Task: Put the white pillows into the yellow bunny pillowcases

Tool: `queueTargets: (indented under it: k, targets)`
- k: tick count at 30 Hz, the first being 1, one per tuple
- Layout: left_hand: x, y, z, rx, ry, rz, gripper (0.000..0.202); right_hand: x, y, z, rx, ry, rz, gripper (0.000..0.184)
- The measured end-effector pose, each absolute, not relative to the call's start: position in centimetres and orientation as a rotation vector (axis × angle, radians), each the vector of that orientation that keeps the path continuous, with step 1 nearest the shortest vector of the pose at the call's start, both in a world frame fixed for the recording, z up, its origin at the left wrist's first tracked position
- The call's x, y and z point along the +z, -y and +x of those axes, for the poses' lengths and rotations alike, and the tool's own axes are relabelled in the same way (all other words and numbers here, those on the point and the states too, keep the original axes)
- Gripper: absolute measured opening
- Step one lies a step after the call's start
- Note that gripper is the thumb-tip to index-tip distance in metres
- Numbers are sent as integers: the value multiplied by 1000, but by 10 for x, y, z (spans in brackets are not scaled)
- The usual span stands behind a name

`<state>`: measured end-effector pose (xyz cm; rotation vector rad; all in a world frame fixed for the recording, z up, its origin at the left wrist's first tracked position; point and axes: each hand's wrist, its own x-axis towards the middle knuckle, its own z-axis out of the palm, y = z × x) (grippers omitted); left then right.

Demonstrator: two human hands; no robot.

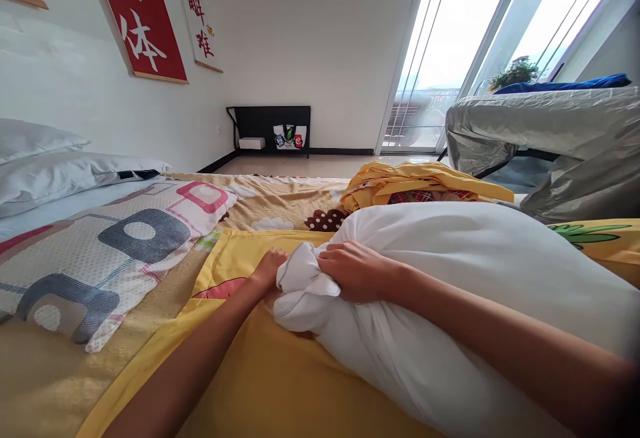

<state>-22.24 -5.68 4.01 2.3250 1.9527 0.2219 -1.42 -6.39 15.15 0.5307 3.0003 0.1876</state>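
Note:
A large, puffy white pillow [450, 245] lies across the bed from the right, its left end bunched into a twisted knob of cloth. My right hand [357, 270] grips the top of that bunched end, with the fingers curled into the fabric. At the left side of the same bunch is my left hand [271, 266], closed and pressed against the white cloth; its fingertips are partly hidden. Beneath both hands spreads a yellow fabric cover [260, 365] with a pink printed shape near its left edge.
A patterned pillow [145, 238] lies at the left, with white pillows [60, 165] behind it. A crumpled yellow cloth [415, 181] rests beyond my right hand on the tan blanket [280, 195]. Silver sheeting [550, 125] covers something at the right. A low black shelf [260, 121] stands by the wall.

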Motion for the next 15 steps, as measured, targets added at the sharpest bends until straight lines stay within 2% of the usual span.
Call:
queueTargets:
  k: [4, 8, 15]
  targets:
    - [43, 45, -229, 262, -2057, 2273, 11, 140, 64, -44, 147, -2853, 618, 21]
    - [52, 41, -234, 309, -2147, 2105, 2, 129, 66, -71, 92, -2718, 613, 30]
    - [65, 41, -211, 448, -2309, 2059, 12, 118, 70, -98, -72, -2626, 541, 30]
